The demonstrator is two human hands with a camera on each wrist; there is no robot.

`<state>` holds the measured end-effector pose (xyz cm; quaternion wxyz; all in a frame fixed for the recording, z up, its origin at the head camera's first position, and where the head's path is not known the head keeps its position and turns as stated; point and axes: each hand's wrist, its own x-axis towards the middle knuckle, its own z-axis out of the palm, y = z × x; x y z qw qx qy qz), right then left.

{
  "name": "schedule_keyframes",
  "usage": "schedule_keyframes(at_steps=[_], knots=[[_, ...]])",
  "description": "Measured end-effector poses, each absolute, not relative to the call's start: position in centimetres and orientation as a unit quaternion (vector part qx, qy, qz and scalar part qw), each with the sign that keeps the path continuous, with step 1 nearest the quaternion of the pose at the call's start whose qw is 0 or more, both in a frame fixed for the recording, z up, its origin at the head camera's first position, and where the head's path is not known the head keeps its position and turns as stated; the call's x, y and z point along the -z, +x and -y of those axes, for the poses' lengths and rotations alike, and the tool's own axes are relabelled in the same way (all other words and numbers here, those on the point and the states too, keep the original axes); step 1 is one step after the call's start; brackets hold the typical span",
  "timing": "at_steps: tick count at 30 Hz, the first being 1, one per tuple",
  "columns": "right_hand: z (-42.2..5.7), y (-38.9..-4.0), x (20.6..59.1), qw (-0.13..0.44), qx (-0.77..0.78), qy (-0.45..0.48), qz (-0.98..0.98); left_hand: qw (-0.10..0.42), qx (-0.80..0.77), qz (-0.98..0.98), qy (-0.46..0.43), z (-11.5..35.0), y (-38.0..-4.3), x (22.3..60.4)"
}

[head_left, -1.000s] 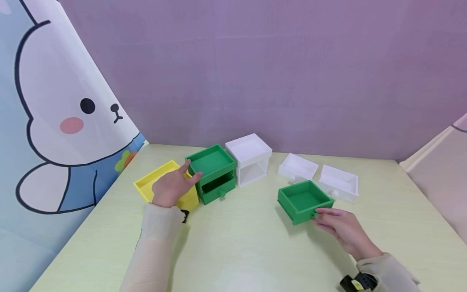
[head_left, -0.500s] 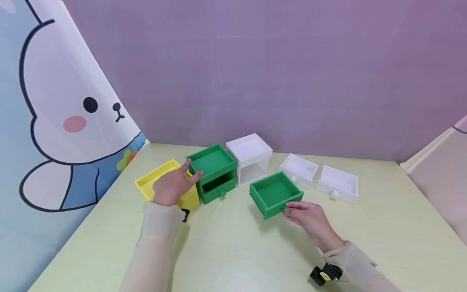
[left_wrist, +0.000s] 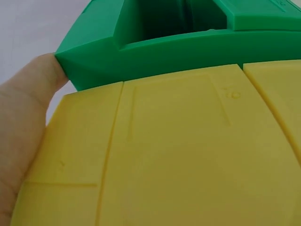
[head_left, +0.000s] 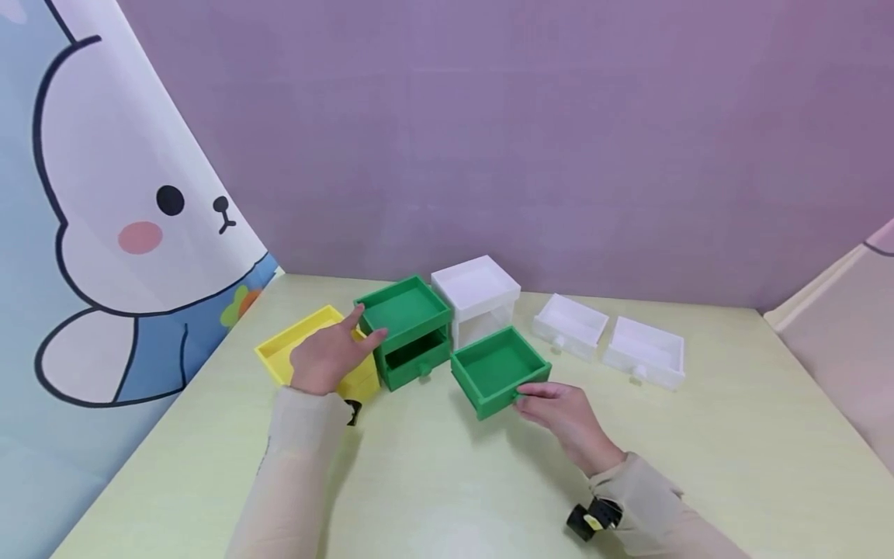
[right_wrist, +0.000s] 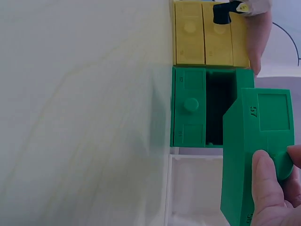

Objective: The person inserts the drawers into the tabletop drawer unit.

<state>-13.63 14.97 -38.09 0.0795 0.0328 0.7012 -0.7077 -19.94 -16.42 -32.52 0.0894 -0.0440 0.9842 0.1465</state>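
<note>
A green drawer (head_left: 497,365) is held above the table by my right hand (head_left: 571,423), whose thumb and fingers pinch its front knob (right_wrist: 283,165). It is empty and slightly tilted. My left hand (head_left: 325,360) lies over the yellow drawer cabinet (head_left: 286,353), with index finger and thumb stretched out against the left side of the green cabinet (head_left: 407,312); its other fingers are hidden. The green cabinet's lower drawer (right_wrist: 190,106) is in place and its upper slot (right_wrist: 221,106) is vacant. The right wrist view shows the held drawer in front of that cabinet.
A white cabinet (head_left: 476,286) with a vacant opening stands right of the green one. Two white drawers (head_left: 571,322) lie on the table (head_left: 433,481) further right. A purple backdrop (head_left: 489,155) rises behind the table.
My right hand has carried the green drawer leftward, from near the white drawers to in front of the white cabinet, close to the green cabinet. My left hand has stayed put.
</note>
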Motion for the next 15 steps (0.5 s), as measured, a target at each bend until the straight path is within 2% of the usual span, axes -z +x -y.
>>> schedule_keyframes(at_steps=[15], knots=[[-11.2,-14.6,38.6,0.109,0.701,-0.023,-0.705,0.085,-0.132,-0.986,-0.052,16.3,-20.0,32.6]])
